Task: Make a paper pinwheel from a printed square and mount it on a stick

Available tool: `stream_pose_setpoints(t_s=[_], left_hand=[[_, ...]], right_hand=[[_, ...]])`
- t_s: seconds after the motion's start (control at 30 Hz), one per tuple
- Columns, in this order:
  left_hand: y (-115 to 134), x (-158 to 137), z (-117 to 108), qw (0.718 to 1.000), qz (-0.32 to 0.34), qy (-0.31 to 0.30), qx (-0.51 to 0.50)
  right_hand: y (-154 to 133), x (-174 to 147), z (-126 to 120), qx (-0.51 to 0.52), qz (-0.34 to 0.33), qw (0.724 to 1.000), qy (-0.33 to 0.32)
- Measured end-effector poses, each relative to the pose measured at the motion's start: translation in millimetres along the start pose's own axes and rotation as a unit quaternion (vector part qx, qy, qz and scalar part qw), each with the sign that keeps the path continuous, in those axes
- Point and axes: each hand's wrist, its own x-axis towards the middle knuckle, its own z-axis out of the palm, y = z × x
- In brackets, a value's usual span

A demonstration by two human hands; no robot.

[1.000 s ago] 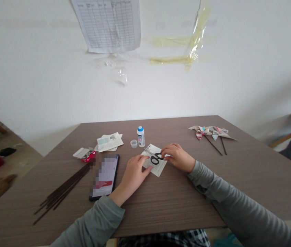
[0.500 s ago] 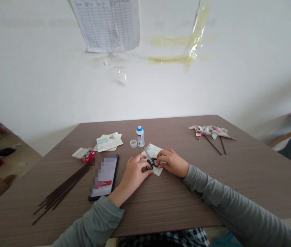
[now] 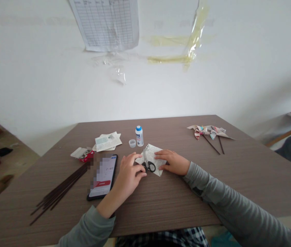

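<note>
Black-handled scissors (image 3: pixel 150 166) lie over a square of printed paper (image 3: pixel 159 164), blades pointing away from me. My left hand (image 3: pixel 130 170) is at the left handle loop, thumb and fingers closed about its edge; the fingers partly hide that loop. My right hand (image 3: pixel 174 162) rests on the right side of the paper with fingers stretched out, apart from the scissors. Just behind the paper stand a white glue bottle (image 3: pixel 139 137) with a blue top and a small clear cap (image 3: pixel 132 143).
Left of my hands lie a phone (image 3: pixel 103 176), dark thin sticks (image 3: pixel 60 185), an open small red-and-white box (image 3: pixel 83 154) and a stack of printed paper pieces (image 3: pixel 107 142). Two paper pinwheels (image 3: pixel 209 131) on sticks lie at the right rear. A wall (image 3: pixel 145 96) rises behind the table (image 3: pixel 238 178).
My right hand has come off the scissors and now lies flatter on the paper. The scissors have shifted left and slightly nearer, along with my left hand.
</note>
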Motion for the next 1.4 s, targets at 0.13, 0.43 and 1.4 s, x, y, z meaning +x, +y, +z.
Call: stream_pose_setpoints(t_s=[0.13,0.43,1.4], left_hand=[[-14.3,-13.3,-11.6,1.0,0.0,0.018,0.02],[-54.8,-6.6,-61.1,0.993,-0.011,0.063,0.101],[-96.9,73.4,-75.5,0.984,-0.113,0.003,0.139]], right_hand=[[-0.8,-0.2,-2.1,0.003,0.003,1.0,0.007],[-0.6,-1.2,-1.3,0.001,0.002,1.0,0.019],[-3.2,-1.8,-3.7,0.01,0.015,1.0,0.007]])
